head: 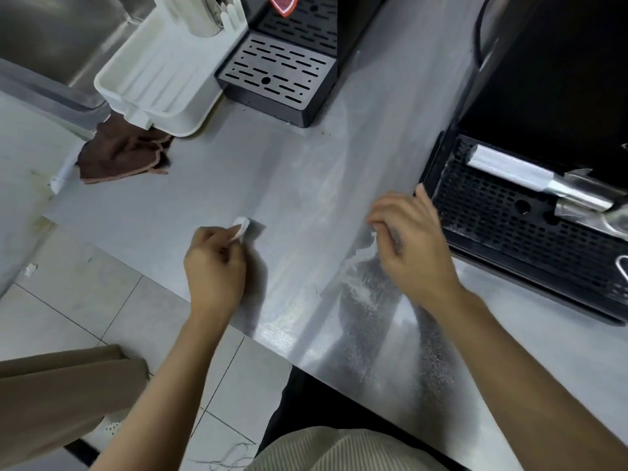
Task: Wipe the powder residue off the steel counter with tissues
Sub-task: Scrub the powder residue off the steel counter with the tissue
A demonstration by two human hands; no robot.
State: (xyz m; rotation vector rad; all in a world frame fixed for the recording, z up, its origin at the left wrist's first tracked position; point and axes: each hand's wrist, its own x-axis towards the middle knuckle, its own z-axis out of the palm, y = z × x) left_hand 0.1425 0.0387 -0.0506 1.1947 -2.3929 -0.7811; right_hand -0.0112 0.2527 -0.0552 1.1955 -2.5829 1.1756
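Pinching a small tissue wad (240, 229) in the left hand (215, 266), thumb and curled fingers clamped on it, white tip poking out toward 1 o'clock and kept low against the table (204, 185). Bunched small and tight, probably for firm pressure on the steel rather than a broad sweep. Working a stretch near the front edge, matte and clean-looking to the eye.

Right hand (407, 239) well apart, at 3 o'clock from the left, knuckles up, fingers curled down toward the table. Blurred, so cannot tell whether gripping a tissue of its own or merely touching the surface; a whitish scrap just under the fingertips, at 8 o'clock of the hand, tissue or powder unclear. Likely set there for reach to the dirtiest patch.

Powder residue (367, 294) mainly at 6 o'clock of the right hand: pale streaks and dark grit in a band running down to the near edge, partly beneath the right forearm. Most of the wiping there judged not yet done.

Standing in the way at 3 o'clock of the right hand: a perforated tray (509, 232) at the foot of a black machine (560, 79), almost touching the fingers, with a steel handle (506, 169) lying on it. Little room for strokes on that side; grit along the tray's foot probably awkward to reach.

Farther off, at 10 o'clock from the left hand, a brown cloth (122, 158) tucked partly under a white drainer tray (153, 86); at 12 o'clock, a slotted drip tray (275, 71). Neither near the residue. Tiled floor (85, 300) below the table's edge at 8 o'clock.
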